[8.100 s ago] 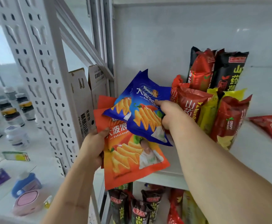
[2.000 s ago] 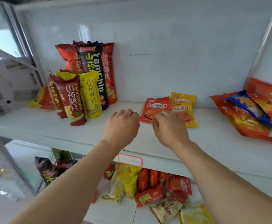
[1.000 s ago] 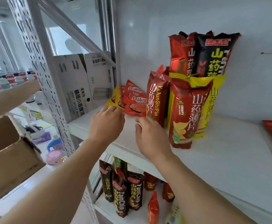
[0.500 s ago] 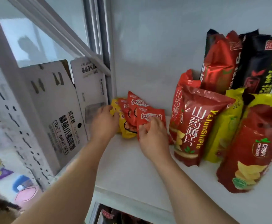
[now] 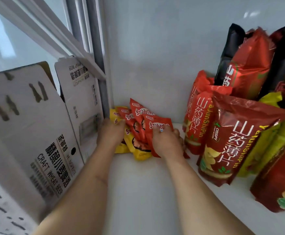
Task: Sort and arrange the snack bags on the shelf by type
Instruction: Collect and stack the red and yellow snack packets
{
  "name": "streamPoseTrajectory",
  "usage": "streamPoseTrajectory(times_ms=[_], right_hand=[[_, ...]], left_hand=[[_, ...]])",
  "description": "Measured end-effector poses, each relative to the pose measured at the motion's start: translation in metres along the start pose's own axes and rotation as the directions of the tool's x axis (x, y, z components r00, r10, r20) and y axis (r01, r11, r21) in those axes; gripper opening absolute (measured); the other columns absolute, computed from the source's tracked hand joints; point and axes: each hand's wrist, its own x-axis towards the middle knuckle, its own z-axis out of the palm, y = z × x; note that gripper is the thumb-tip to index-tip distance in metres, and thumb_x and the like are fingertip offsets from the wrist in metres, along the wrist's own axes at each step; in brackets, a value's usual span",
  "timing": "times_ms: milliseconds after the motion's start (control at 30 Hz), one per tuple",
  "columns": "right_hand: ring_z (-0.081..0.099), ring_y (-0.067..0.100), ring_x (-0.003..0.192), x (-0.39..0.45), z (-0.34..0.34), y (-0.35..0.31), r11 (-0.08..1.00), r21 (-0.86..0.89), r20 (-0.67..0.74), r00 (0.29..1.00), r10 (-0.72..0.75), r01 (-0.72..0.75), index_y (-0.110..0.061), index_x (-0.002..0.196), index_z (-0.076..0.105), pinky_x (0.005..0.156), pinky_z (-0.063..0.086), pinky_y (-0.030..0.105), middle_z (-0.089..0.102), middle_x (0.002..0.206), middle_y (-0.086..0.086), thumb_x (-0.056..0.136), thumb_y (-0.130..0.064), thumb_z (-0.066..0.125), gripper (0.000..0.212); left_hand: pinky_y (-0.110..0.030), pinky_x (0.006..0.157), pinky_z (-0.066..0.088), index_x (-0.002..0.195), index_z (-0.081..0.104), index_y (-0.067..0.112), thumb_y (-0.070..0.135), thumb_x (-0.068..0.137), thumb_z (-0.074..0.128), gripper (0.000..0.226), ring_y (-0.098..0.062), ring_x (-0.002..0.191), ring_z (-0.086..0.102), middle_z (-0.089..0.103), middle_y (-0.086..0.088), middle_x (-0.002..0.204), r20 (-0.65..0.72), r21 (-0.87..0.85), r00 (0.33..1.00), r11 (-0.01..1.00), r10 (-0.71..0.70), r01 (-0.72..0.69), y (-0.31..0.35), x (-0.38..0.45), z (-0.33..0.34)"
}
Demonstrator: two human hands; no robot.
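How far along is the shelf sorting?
Done: tall red yam-chip bags stand grouped at right. In hand: left hand and right hand grip small red sachets and small yellow sachets in the white shelf corner. Left: separating those by colour.

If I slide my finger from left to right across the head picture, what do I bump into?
cardboard box → left hand → small snack packets → right hand → tall red chip bags

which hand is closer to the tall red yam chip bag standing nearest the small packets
Right. The right hand grips the front small red packet just left of that tall red yam chip bag, almost touching it. The left hand is farther left, on the small yellow packets.
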Motion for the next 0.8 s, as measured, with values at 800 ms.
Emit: streamPoseTrajectory(times_ms=[800], right_hand=[[0.058, 0.034, 0.117, 0.061, 0.006, -0.028, 0.971, 0.217, 0.184, 0.981, 0.060, -0.100, -0.016, 0.130, 0.057, 0.102, 0.047, 0.045, 0.064, 0.127, 0.010, 0.075, -0.060, 0.064, 0.071]], left_hand=[[-0.055, 0.074, 0.062, 0.129, 0.055, 0.001, 0.006, 0.085, 0.078, 0.050, -0.035, 0.085, 0.075, 0.074, -0.021, 0.107, 0.321, -0.426, 0.929, 0.849, -0.183, 0.314, -0.008, 0.003, -0.017]])
